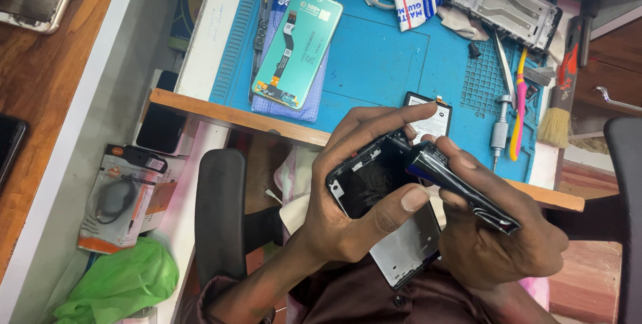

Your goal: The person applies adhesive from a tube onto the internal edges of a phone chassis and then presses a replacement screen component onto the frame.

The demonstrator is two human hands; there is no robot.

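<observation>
My left hand point(348, 190) grips an opened black phone body point(384, 213), thumb pressed across its inner frame. My right hand point(498, 230) holds a dark, bent battery point(461, 187) that is lifted at an angle out of the phone's upper right side. Both hands are held in front of my lap, just below the wooden edge of the bench. On the blue work mat point(381, 56) behind them lies a second black battery point(428, 113), partly hidden by my fingers. A teal-backed replacement screen point(299, 46) with a flex cable rests on the mat's left part.
A metal phone frame point(505, 3), a roll of white tape point(413, 8), a screwdriver point(498, 127), a pink-yellow pry tool point(518, 113) and a brush point(556, 113) lie at the mat's right. A black chair arm point(221, 213), a packaged item point(124, 197) and a green bag point(120, 284) sit at lower left.
</observation>
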